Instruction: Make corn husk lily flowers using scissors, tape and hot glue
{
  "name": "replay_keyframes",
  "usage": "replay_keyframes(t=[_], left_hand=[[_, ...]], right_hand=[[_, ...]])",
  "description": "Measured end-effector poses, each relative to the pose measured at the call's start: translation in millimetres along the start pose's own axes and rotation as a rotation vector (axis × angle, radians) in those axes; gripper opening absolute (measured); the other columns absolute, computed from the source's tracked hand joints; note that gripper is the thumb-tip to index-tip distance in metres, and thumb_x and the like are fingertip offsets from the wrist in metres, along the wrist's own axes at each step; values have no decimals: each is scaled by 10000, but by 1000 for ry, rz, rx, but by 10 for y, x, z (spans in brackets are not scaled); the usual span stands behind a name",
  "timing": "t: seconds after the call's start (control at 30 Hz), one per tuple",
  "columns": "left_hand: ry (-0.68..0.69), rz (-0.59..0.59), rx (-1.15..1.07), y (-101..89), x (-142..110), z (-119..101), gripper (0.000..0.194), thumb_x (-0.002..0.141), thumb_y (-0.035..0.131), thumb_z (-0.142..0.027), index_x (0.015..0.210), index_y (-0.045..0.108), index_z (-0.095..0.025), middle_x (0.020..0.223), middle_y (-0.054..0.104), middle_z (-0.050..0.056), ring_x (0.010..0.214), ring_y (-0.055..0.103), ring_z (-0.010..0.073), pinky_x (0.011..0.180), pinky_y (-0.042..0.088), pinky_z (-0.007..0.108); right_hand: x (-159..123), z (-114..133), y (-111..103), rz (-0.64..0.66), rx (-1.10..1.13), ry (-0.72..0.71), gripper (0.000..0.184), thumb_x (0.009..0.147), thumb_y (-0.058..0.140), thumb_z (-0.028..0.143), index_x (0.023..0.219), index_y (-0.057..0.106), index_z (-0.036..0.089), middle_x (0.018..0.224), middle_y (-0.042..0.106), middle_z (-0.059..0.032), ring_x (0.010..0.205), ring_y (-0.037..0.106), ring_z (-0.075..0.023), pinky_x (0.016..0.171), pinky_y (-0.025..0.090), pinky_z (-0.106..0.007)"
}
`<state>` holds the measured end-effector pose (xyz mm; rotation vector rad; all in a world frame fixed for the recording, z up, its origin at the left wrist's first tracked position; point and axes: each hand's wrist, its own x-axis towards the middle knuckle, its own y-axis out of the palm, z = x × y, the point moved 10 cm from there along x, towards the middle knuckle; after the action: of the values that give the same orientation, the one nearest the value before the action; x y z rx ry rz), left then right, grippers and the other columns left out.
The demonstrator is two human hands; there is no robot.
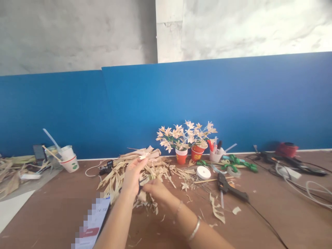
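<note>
My left hand [133, 174] is raised over a heap of dry corn husks [121, 169], its thumb and fingers pinching a small cream husk flower [143, 157]. Close beside it, my right hand [157, 190] is closed, its fingers pointing left towards my left wrist. A dark object [140, 187], perhaps a scissor handle, shows between the two hands; whether my right fingers grip it is hidden. Another small husk flower [185, 186] lies on the table to the right of the heap.
Husk flowers stand in a red cup [181, 157] and a second cup [197, 151] at the back. Rightward are a white tape roll [203, 172], a corded glue gun [230, 188], green tape [234, 162] and cables [308, 186]. A phone [94, 221] lies front left; a white cup [70, 162] stands behind.
</note>
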<state>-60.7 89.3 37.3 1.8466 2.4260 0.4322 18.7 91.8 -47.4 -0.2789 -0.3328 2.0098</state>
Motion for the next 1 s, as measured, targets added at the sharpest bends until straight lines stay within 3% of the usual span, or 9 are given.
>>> replay_keyframes(t=[0.13,0.2,0.3,0.47,0.63,0.8,0.87,0.93,1.0], left_hand=[[-1,-21,-38,-11,7,-128,396,619,744,-396,920,691,-144,960,720,87,986,614,270,889,400,370],[-29,7,-21,77,1,-88,381,625,740,-390,918,698,-151,953,722,84,996,611,269,896,398,370],[-95,172,7,385,-51,76,297,641,730,-370,842,710,-151,885,726,83,942,629,258,853,429,354],[-256,330,-58,758,-211,398,249,597,765,-340,749,699,-155,814,716,71,791,652,220,671,482,295],[-386,276,-151,797,-290,632,329,596,767,-380,807,671,-146,613,650,24,439,554,125,420,413,236],[-433,250,-85,826,-373,751,359,634,730,-447,854,647,-175,421,543,-38,284,419,82,290,223,169],[-449,261,-78,855,-396,765,379,629,731,-449,884,653,-179,420,550,-38,288,421,85,288,209,170],[-413,268,-116,857,-358,715,379,617,740,-423,892,668,-172,544,641,0,402,536,119,350,339,195],[-325,239,-144,777,-249,618,348,609,746,-386,868,687,-160,751,711,53,652,648,178,549,478,251]], right_hand=[[-212,-86,-395,108,644,55,139,637,565,279,592,563,147,554,533,8,513,463,-104,516,368,-223],[-298,-61,-619,110,732,18,133,611,598,263,619,601,130,579,555,0,536,470,-97,543,365,-214],[-370,-1,-829,99,720,-49,192,599,673,296,679,640,125,626,587,-8,534,458,-87,530,337,-207],[-394,26,-878,47,743,-141,281,612,758,348,584,558,152,676,595,1,583,480,-93,593,371,-220],[-385,-129,-680,151,881,-64,261,737,661,398,716,581,150,633,592,-7,581,526,-113,593,396,-235],[-462,-125,-568,307,1017,12,228,717,630,248,918,567,161,776,657,-46,713,624,-155,666,436,-260],[-473,-133,-605,313,996,11,333,692,675,228,996,549,173,813,662,-45,734,644,-157,656,429,-244],[-465,-212,-691,289,922,43,397,669,721,263,1014,542,179,789,654,-32,682,652,-155,598,413,-225],[-452,-323,-870,224,765,72,384,644,748,297,956,564,169,718,631,-7,600,635,-148,540,392,-217]])
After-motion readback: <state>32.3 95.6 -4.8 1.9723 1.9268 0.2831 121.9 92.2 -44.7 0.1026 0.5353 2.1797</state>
